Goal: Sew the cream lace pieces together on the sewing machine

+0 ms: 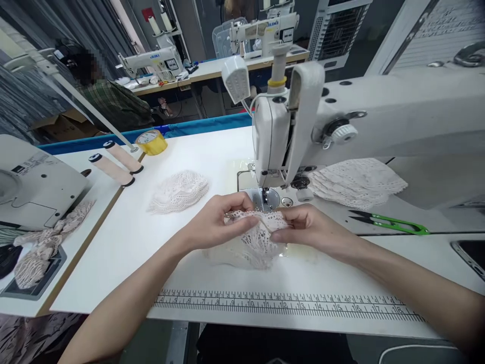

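Just in front of the sewing machine's needle and presser foot (pixel 264 194), a piece of white lace fabric (pixel 261 245) is held between both hands. My left hand (pixel 223 217) pinches its upper left edge between thumb and fingers. On the other side, my right hand (pixel 303 225) grips the lace's right edge, thumb below and fingers above. The lower part of the lace hangs down onto the white table. Behind the hands stands the white sewing machine (pixel 273 136). What the fingertips press together is partly hidden by the lace.
A lace pile (pixel 180 191) lies left of the needle; another lace stack (pixel 358 182) is under the machine arm. Green thread snips (pixel 394 224) rest at right. Yellow tape (pixel 151 142) and thread cones (pixel 112 169) stand at left. A ruler strip (pixel 284 305) runs along the front edge. A person (pixel 109 103) sits beyond.
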Action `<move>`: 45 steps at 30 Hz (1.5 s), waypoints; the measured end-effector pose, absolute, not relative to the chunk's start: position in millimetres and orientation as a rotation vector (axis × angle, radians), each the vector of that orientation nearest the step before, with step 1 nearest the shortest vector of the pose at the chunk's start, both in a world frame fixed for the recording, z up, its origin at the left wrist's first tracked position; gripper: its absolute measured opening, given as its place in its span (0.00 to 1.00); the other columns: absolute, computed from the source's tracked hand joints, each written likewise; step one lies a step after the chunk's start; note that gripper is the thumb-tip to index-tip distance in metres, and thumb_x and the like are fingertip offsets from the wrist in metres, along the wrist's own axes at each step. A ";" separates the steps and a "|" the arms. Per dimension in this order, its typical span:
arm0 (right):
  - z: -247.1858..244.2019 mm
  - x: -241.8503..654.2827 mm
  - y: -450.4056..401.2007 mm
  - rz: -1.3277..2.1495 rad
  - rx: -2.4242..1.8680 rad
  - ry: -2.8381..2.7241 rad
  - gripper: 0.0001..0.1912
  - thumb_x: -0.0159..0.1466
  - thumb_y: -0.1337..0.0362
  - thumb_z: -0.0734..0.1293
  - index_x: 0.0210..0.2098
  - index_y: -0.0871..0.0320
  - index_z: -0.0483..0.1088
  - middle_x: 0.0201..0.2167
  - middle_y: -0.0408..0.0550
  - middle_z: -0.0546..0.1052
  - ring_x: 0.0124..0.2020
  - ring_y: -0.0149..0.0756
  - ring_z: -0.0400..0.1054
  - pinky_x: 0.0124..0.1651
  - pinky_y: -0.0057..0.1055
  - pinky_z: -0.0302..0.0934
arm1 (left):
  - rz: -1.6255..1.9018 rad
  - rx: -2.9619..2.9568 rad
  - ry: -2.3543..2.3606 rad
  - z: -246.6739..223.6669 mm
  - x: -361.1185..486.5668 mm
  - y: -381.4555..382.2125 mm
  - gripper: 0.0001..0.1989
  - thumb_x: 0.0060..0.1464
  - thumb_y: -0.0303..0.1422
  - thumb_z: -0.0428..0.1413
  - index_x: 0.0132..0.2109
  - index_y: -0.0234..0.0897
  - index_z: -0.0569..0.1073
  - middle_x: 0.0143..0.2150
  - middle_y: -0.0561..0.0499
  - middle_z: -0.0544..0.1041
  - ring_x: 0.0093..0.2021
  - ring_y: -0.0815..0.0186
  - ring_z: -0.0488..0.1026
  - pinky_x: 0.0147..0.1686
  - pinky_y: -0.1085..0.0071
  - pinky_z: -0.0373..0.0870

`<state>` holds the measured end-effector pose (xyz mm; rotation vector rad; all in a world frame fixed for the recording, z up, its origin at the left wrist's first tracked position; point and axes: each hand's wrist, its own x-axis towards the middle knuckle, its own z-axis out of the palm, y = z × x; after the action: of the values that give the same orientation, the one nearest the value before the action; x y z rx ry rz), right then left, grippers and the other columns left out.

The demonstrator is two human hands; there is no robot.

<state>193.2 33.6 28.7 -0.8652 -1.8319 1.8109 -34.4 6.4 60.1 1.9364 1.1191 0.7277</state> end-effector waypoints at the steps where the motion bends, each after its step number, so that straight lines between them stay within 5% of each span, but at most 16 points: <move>1: 28.6 192.1 32.3 1.736 -0.888 -1.875 0.06 0.58 0.60 0.71 0.32 0.56 0.77 0.28 0.43 0.77 0.30 0.33 0.71 0.34 0.32 0.67 | 0.719 2.030 1.127 67.7 -34.5 1.8 0.09 0.59 0.38 0.55 0.33 0.38 0.70 0.29 0.55 0.71 0.28 0.72 0.67 0.29 0.75 0.63; 5: 32.5 189.4 27.9 1.616 -0.868 -2.003 0.12 0.62 0.67 0.64 0.39 0.52 0.78 0.23 0.40 0.77 0.24 0.32 0.70 0.28 0.30 0.66 | 0.456 2.234 0.981 98.1 -39.6 -23.3 0.06 0.57 0.37 0.59 0.39 0.41 0.75 0.30 0.55 0.77 0.26 0.73 0.70 0.27 0.77 0.63; 8: 42.0 183.9 23.7 1.542 -0.679 -2.112 0.19 0.64 0.71 0.57 0.42 0.50 0.77 0.37 0.42 0.81 0.37 0.35 0.75 0.38 0.33 0.70 | 0.359 2.104 0.853 103.9 -47.0 -36.3 0.13 0.54 0.39 0.62 0.46 0.42 0.76 0.28 0.56 0.78 0.25 0.72 0.72 0.26 0.77 0.67; 10: 50.3 176.6 19.5 1.479 -0.585 -2.193 0.19 0.67 0.70 0.55 0.41 0.50 0.77 0.42 0.43 0.80 0.44 0.35 0.74 0.45 0.35 0.70 | 0.661 2.043 1.040 94.4 -51.7 -37.8 0.15 0.57 0.37 0.59 0.52 0.45 0.74 0.42 0.51 0.80 0.37 0.68 0.77 0.36 0.74 0.72; 13: 61.1 163.4 12.9 1.494 -0.584 -2.258 0.12 0.68 0.62 0.62 0.38 0.51 0.78 0.35 0.44 0.81 0.36 0.36 0.76 0.40 0.31 0.70 | 0.656 2.010 1.028 70.8 -60.9 -33.2 0.32 0.47 0.35 0.67 0.59 0.48 0.67 0.59 0.49 0.72 0.58 0.61 0.70 0.52 0.68 0.71; 19: 61.7 141.7 14.1 1.484 -0.579 -2.196 0.09 0.65 0.59 0.67 0.37 0.46 0.80 0.37 0.46 0.81 0.37 0.38 0.75 0.34 0.29 0.70 | 0.611 1.384 0.948 44.7 -107.3 -44.3 0.09 0.50 0.35 0.64 0.39 0.38 0.76 0.36 0.52 0.77 0.38 0.68 0.75 0.40 0.70 0.72; 24: 60.4 98.9 31.5 1.516 -0.733 -2.152 0.19 0.63 0.59 0.68 0.54 0.48 0.73 0.43 0.49 0.80 0.25 0.32 0.73 0.22 0.27 0.66 | 0.947 1.274 1.411 44.7 -164.7 -45.5 0.15 0.55 0.45 0.58 0.34 0.37 0.72 0.30 0.53 0.73 0.29 0.71 0.70 0.31 0.73 0.69; 26: 62.4 72.7 43.7 1.489 -0.745 -2.130 0.24 0.63 0.62 0.67 0.58 0.51 0.68 0.41 0.49 0.80 0.28 0.35 0.75 0.29 0.31 0.71 | 1.075 1.382 1.664 45.1 -185.1 -25.5 0.18 0.55 0.49 0.55 0.35 0.37 0.72 0.28 0.53 0.71 0.26 0.71 0.66 0.25 0.75 0.63; 28: 61.9 46.0 58.8 1.494 -0.758 -2.076 0.28 0.62 0.67 0.66 0.62 0.57 0.64 0.37 0.50 0.81 0.31 0.37 0.77 0.40 0.36 0.73 | 1.130 1.427 1.766 43.6 -201.9 3.5 0.17 0.56 0.48 0.54 0.38 0.37 0.74 0.29 0.53 0.71 0.26 0.72 0.65 0.25 0.75 0.59; 31: 52.6 14.3 82.9 1.581 -0.860 -2.019 0.35 0.60 0.73 0.64 0.66 0.66 0.55 0.27 0.48 0.80 0.33 0.40 0.77 0.44 0.41 0.73 | 1.108 1.530 1.912 35.9 -219.0 46.7 0.15 0.56 0.43 0.54 0.38 0.36 0.76 0.27 0.54 0.72 0.26 0.71 0.63 0.25 0.74 0.56; 39: 20.4 0.6 115.2 1.319 -1.055 -2.103 0.26 0.63 0.69 0.60 0.61 0.67 0.64 0.17 0.45 0.75 0.25 0.39 0.74 0.31 0.33 0.69 | 0.834 1.760 2.276 10.5 -220.8 72.2 0.12 0.55 0.39 0.55 0.42 0.42 0.79 0.34 0.51 0.78 0.35 0.63 0.71 0.33 0.70 0.59; 41: 16.4 1.3 117.3 1.194 -1.099 -2.160 0.25 0.64 0.66 0.60 0.59 0.66 0.66 0.21 0.47 0.77 0.24 0.37 0.73 0.29 0.32 0.68 | 0.783 1.810 2.346 8.8 -217.9 69.5 0.12 0.57 0.38 0.53 0.45 0.44 0.78 0.36 0.50 0.79 0.38 0.61 0.72 0.35 0.69 0.60; 43: 13.5 1.3 118.8 1.073 -1.113 -2.229 0.23 0.65 0.66 0.60 0.59 0.64 0.67 0.36 0.54 0.80 0.23 0.33 0.72 0.29 0.31 0.67 | 0.728 1.867 2.386 8.3 -215.8 67.6 0.12 0.58 0.37 0.52 0.46 0.45 0.78 0.37 0.50 0.79 0.41 0.59 0.73 0.37 0.68 0.61; 45: 11.7 2.6 119.0 0.958 -1.098 -2.305 0.21 0.65 0.68 0.59 0.56 0.61 0.69 0.54 0.59 0.73 0.23 0.30 0.72 0.32 0.31 0.68 | 0.681 1.933 2.408 9.1 -214.4 66.3 0.13 0.60 0.36 0.51 0.47 0.45 0.77 0.40 0.49 0.79 0.43 0.58 0.73 0.39 0.67 0.63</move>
<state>2.6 119.0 11.7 -1.0983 -2.3048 0.9578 -214.4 66.3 9.1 1.9327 2.4077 0.6808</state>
